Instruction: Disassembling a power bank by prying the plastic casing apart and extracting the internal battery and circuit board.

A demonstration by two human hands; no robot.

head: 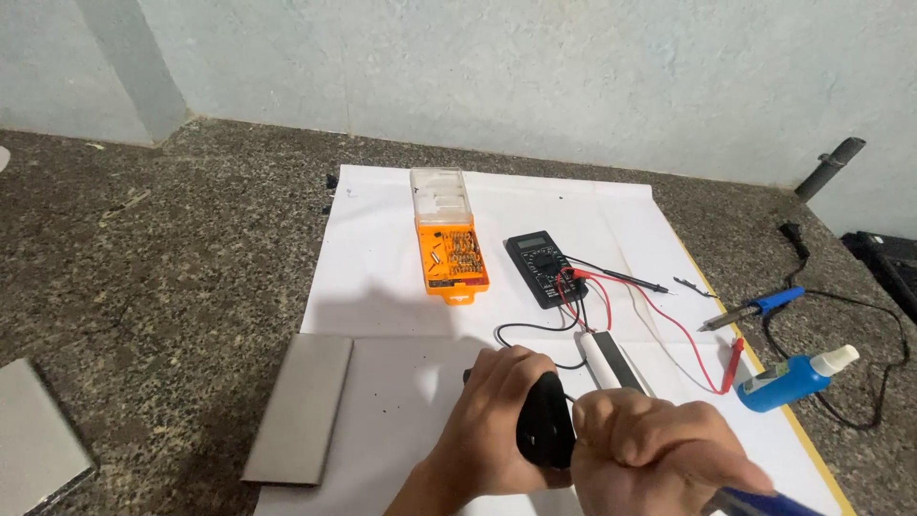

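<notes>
The left hand point(497, 416) wraps its fingers around a small black oval object point(544, 420), holding it firmly near the bottom centre of the view. The right hand point(654, 449) sits just at 3 o'clock of it, closed in a fist around a blue-handled tool point(759, 504) whose handle pokes out toward 4 o'clock. A white bar-shaped device point(604, 358) lies at 12 o'clock of the right hand, its near end hidden behind the knuckles.

All this rests on a white sheet of paper point(382, 268) spread over a speckled stone counter point(172, 248). At 12 o'clock of the hands lies a black multimeter point(544, 268) with red and black leads. At 11 o'clock stands an orange screwdriver bit case point(451, 250), lid open. A grey flat slab point(304, 406) lies at 9 o'clock. At 3 o'clock, a blue bottle point(793, 376) lies on its side, with a soldering iron point(755, 311) beyond it.
</notes>
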